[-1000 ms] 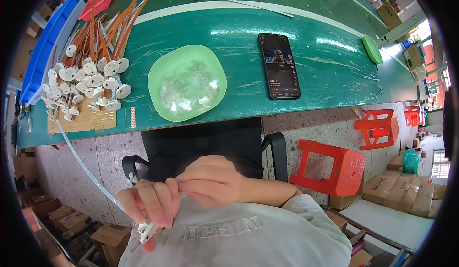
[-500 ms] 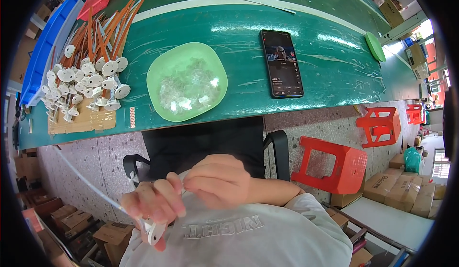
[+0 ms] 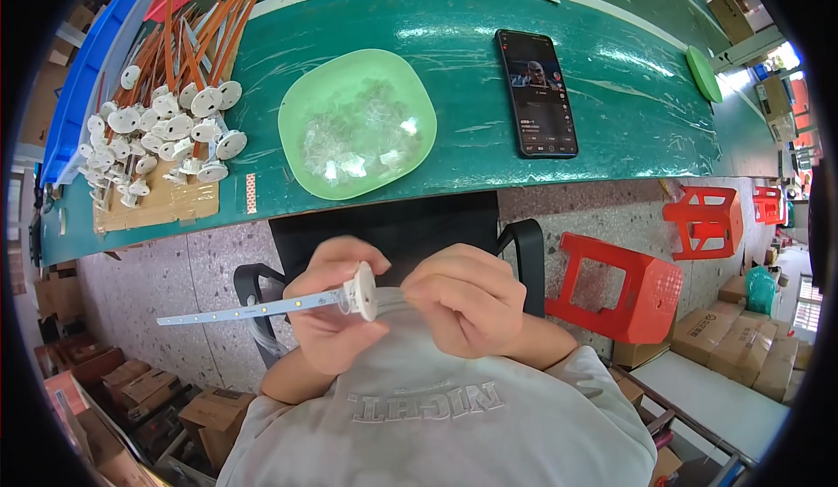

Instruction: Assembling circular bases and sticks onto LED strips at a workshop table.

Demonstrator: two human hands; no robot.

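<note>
My left hand (image 3: 332,308) holds a long thin white strip (image 3: 253,309) that sticks out to the left, with a round white cap (image 3: 361,291) on its inner end. My right hand (image 3: 467,299) is closed just right of the cap, pinching something small that I cannot make out. Both hands are close to my chest, below the green table's (image 3: 628,94) near edge. On the table ahead sits a light green plate (image 3: 301,103) holding small clear parts.
A pile of white round caps (image 3: 166,138) and orange rods (image 3: 209,24) lies at the table's left, beside a blue bin (image 3: 83,77). A black phone (image 3: 537,92) lies right of the plate. Red plastic stools (image 3: 624,286) and cardboard boxes (image 3: 742,347) stand on the floor to the right.
The hands rose from low at my left to mid-chest. The strip, which slanted down to my left hand, now lies nearly level with the cap turned up between both hands.
</note>
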